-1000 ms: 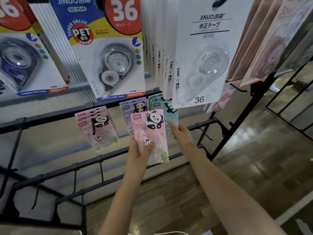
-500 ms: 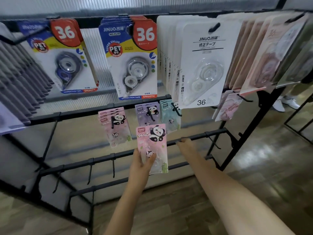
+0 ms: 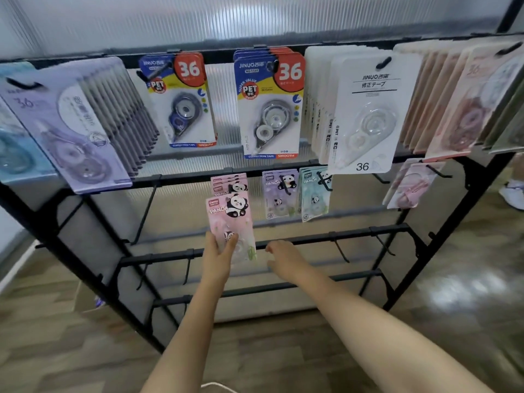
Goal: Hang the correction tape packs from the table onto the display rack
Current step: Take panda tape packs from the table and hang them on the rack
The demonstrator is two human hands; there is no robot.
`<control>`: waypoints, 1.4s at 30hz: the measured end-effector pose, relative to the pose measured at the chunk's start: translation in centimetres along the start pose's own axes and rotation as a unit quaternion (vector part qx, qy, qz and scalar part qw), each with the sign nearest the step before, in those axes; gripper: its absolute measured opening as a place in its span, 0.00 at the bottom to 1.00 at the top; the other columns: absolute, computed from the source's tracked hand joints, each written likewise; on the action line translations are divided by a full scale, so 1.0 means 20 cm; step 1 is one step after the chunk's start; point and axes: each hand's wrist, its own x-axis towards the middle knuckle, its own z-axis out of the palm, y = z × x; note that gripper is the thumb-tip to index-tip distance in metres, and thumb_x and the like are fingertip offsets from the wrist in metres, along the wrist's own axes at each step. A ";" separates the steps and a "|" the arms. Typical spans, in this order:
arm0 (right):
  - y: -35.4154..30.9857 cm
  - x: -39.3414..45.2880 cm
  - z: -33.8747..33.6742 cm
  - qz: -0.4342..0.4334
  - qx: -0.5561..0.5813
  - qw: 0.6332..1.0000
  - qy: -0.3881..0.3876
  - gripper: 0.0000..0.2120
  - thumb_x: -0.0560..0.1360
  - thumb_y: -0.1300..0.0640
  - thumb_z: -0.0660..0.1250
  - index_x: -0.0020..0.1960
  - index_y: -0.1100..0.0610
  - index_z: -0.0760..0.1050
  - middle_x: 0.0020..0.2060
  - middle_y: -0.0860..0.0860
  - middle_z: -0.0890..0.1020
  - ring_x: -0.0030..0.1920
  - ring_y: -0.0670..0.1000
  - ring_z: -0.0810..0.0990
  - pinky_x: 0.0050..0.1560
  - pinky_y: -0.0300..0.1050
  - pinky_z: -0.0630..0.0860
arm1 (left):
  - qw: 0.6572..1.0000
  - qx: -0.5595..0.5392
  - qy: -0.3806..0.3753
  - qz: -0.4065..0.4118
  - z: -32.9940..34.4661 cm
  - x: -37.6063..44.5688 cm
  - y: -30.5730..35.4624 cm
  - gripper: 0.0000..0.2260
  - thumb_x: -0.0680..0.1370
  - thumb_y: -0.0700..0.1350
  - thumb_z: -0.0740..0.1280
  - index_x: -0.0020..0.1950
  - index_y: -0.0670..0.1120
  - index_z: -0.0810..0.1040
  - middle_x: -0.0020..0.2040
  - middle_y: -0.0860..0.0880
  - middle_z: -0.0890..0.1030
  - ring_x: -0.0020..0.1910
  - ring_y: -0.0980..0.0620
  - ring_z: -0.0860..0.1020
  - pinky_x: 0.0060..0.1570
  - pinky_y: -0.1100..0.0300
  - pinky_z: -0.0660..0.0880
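A pink panda correction tape pack (image 3: 230, 222) is pinched at its lower edge by the left hand (image 3: 219, 258), just below the pink packs (image 3: 229, 185) hung on the black display rack (image 3: 297, 241). The right hand (image 3: 285, 258), at 3 o'clock, is loosely curled and empty. Wood-patterned flooring (image 3: 56, 336) is seen beneath; a ribbed translucent wall (image 3: 255, 18) stands behind.

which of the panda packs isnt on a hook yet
The pink panda correction tape pack gripped by the left hand; the other pink, purple and mint panda packs hang from hooks.

Both our bare forearms stretched forward, our left hand (image 3: 217, 258) raised with thumb and fingers pinching a card's lower part, our right hand (image 3: 283, 258) empty, fingers loosely curled
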 end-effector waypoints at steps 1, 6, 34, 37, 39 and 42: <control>-0.01 0.01 0.01 -0.002 0.006 1.000 -0.001 0.20 0.78 0.59 0.62 0.69 0.59 0.68 0.66 0.55 0.72 0.67 0.54 0.67 0.64 0.44 0.66 | 1.000 0.014 -0.004 0.001 -0.01 0.03 -0.03 0.15 0.79 0.44 0.67 0.64 0.50 0.69 0.62 0.49 0.76 0.61 0.48 0.76 0.61 0.48 0.74; -0.03 0.06 0.00 0.003 0.008 1.000 0.007 0.20 0.79 0.58 0.62 0.69 0.60 0.68 0.66 0.56 0.73 0.66 0.55 0.69 0.63 0.44 0.66 | 0.997 0.070 -0.031 0.015 -0.02 0.14 -0.07 0.19 0.79 0.46 0.66 0.67 0.44 0.67 0.59 0.49 0.76 0.59 0.49 0.75 0.57 0.52 0.74; -0.10 -0.12 -0.17 -0.010 -0.152 0.985 -0.083 0.18 0.79 0.61 0.58 0.68 0.62 0.69 0.64 0.58 0.74 0.62 0.58 0.74 0.61 0.49 0.72 | 0.856 0.480 -0.132 -0.137 -0.18 -0.07 -0.17 0.26 0.81 0.53 0.61 0.73 0.39 0.63 0.70 0.41 0.68 0.67 0.43 0.69 0.65 0.52 0.68; -0.28 -0.18 -0.17 -0.075 -0.193 0.976 -0.067 0.16 0.77 0.60 0.59 0.64 0.61 0.72 0.61 0.59 0.76 0.59 0.59 0.76 0.57 0.49 0.74 | 0.787 0.595 -0.117 -0.109 -0.34 -0.30 -0.05 0.25 0.81 0.54 0.58 0.72 0.41 0.62 0.70 0.41 0.66 0.68 0.41 0.67 0.65 0.48 0.68; -0.48 -0.22 -0.15 -0.135 -0.215 0.966 -0.057 0.16 0.78 0.59 0.59 0.65 0.62 0.71 0.62 0.60 0.75 0.61 0.60 0.75 0.58 0.50 0.74 | 0.735 0.668 -0.087 -0.075 -0.50 -0.44 0.06 0.25 0.81 0.54 0.57 0.72 0.40 0.62 0.70 0.40 0.65 0.70 0.40 0.64 0.66 0.46 0.67; -0.88 -0.33 -0.07 -0.232 -0.243 0.941 -0.039 0.17 0.79 0.60 0.58 0.67 0.61 0.69 0.63 0.60 0.74 0.61 0.60 0.75 0.58 0.51 0.74 | 0.703 0.706 -0.021 -0.088 -0.80 -0.67 0.22 0.23 0.80 0.53 0.59 0.71 0.42 0.64 0.70 0.42 0.65 0.69 0.41 0.64 0.63 0.45 0.69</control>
